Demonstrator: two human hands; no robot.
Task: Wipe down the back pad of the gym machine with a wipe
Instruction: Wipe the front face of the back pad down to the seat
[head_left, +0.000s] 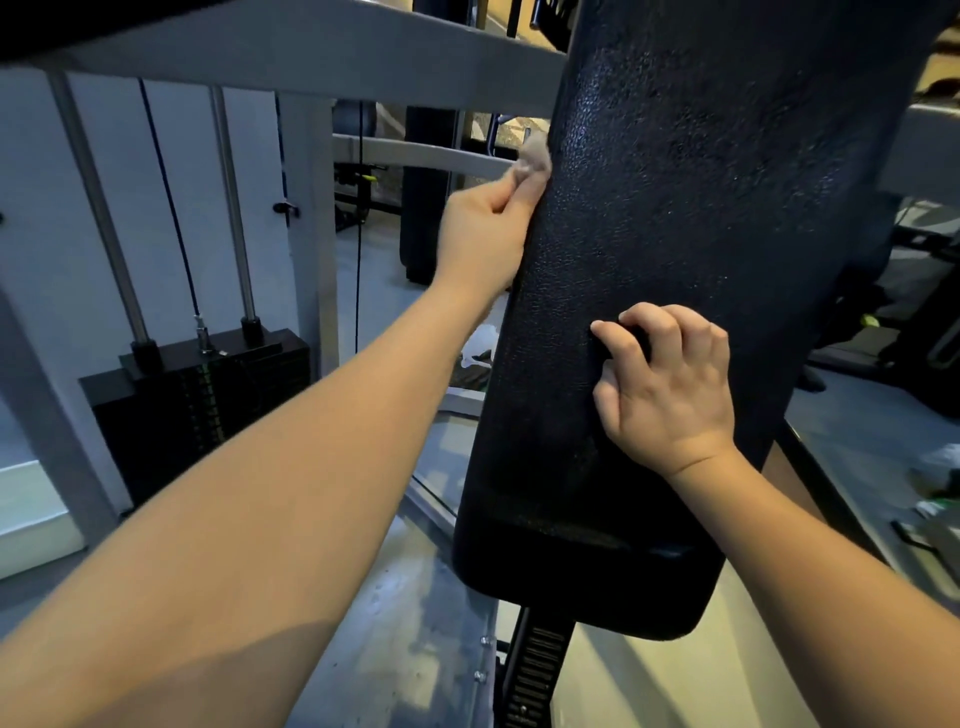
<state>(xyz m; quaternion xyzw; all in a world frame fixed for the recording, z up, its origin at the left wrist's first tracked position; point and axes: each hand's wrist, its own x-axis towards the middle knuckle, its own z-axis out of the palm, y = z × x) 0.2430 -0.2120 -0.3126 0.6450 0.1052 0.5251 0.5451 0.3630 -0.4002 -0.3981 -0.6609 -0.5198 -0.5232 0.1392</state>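
**Q:** What is closest to the camera?

**A:** Two bare forearms reach forward from the bottom edge. Between them a black notched post (539, 670) rises to the rounded lower end of the back pad (701, 208), a tall black cushion with a pebbled, slightly shiny surface that fills the right half of the view.

**Q:** What is the right hand doing?

**A:** The right hand (670, 384) rests on the lower middle of the pad. Its fingers are curled into a claw with nothing in them, fingertips and thumb touching the cushion.

**Q:** And the left hand?

**A:** Farther up, the left hand (483, 228) pinches a small, crumpled pale wipe (535, 158) between thumb and fingers. The wipe is pressed against the pad's left edge, about a third of the way down. It looks blurred.

**Q:** What lies behind?

**A:** On the left stands a black weight stack (208, 384) with green marks too small to read. Two silver guide rods (104, 208) and a dark cable (171, 208) rise from it. A grey frame beam (311, 57) crosses overhead and meets the pad. Beyond it are dim shapes of other equipment on a grey floor.

**Q:** Any readable writing?

**A:** None can be made out.
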